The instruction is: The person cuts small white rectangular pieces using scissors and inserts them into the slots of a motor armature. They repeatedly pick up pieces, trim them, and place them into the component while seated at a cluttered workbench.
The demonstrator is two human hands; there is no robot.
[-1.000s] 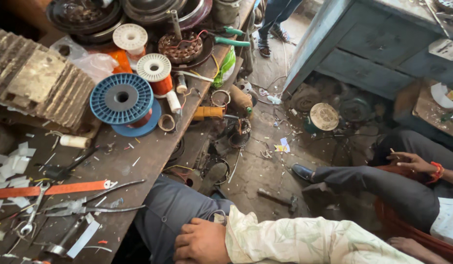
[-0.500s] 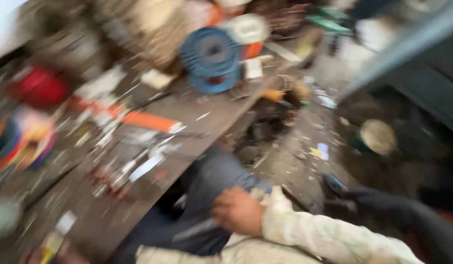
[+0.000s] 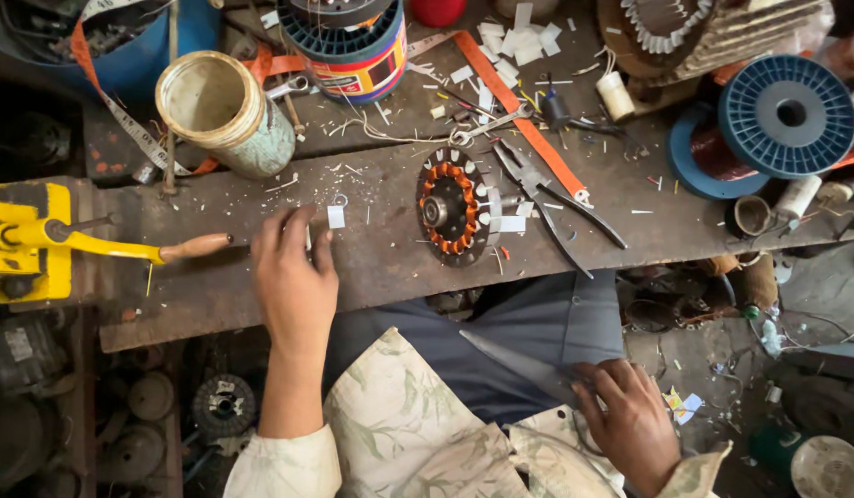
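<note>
My left hand (image 3: 293, 281) lies flat on the worn metal bench (image 3: 390, 267), fingers apart, holding nothing. Its fingertips are just short of a small white paper piece (image 3: 335, 217). To the right of it a round motor stator with copper windings (image 3: 454, 207) lies on the bench. My right hand (image 3: 627, 420) rests on my lap, closed over the handle end of a grey pointed metal blade (image 3: 514, 361) that looks like scissors; the handle is hidden under the hand.
A yellow hand-crank machine (image 3: 26, 242) with a wooden handle (image 3: 194, 247) sits at left. A tin can (image 3: 226, 111), pliers (image 3: 551, 198), an orange strip (image 3: 528, 124), blue spools (image 3: 788, 115) and paper scraps crowd the bench. Motor parts lie on the floor below.
The view has swung left along the bench to the stator and the yellow machine. My left hand has come up onto the bench; my right hand stays on my lap.
</note>
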